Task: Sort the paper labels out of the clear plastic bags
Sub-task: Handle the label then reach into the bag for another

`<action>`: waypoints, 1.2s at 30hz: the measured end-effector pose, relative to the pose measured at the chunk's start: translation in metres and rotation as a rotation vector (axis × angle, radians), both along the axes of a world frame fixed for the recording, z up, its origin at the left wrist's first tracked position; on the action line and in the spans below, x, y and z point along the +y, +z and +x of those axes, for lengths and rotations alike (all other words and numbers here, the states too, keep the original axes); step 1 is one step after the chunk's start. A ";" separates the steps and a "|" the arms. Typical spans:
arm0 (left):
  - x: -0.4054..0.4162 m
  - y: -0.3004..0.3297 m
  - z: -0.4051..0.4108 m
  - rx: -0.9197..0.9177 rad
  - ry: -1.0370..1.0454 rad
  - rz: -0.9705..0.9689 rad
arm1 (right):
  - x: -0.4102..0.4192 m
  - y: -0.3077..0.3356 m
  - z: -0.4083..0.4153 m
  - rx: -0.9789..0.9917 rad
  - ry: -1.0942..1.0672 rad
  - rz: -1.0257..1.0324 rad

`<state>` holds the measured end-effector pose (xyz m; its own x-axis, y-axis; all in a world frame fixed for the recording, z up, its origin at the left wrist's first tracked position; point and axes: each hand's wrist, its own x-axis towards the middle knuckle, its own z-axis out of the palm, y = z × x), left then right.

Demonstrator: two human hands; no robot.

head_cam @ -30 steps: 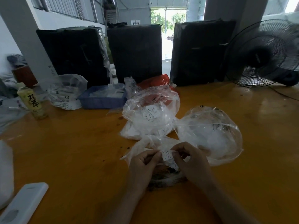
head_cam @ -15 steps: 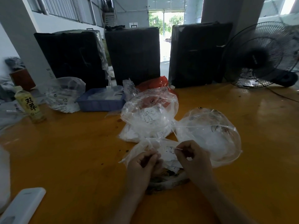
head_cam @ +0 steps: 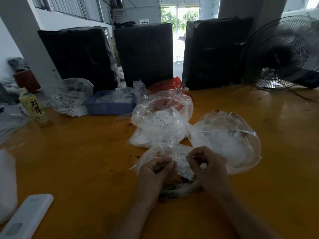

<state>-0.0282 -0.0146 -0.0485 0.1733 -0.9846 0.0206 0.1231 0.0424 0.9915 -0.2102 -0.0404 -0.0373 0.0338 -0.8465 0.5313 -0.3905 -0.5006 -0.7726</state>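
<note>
- the right hand (head_cam: 208, 167) has lifted a little since a moment ago, its grip still pinched on the paper label (head_cam: 181, 156).
- the left hand (head_cam: 155, 171) stays curled, gripping the clear plastic bag (head_cam: 155, 152) on the counter (head_cam: 77, 161).

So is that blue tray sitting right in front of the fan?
No, the blue tray sits far left of the fan, beside the bottle.
</note>
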 end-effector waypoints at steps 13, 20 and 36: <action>0.000 0.004 -0.003 0.094 0.024 -0.010 | 0.005 0.004 0.001 0.219 -0.088 -0.119; 0.001 0.005 -0.003 0.100 0.046 0.027 | 0.005 0.006 -0.002 0.329 -0.049 -0.097; 0.001 0.005 -0.003 0.070 0.036 0.008 | 0.006 0.010 0.002 0.297 -0.076 -0.033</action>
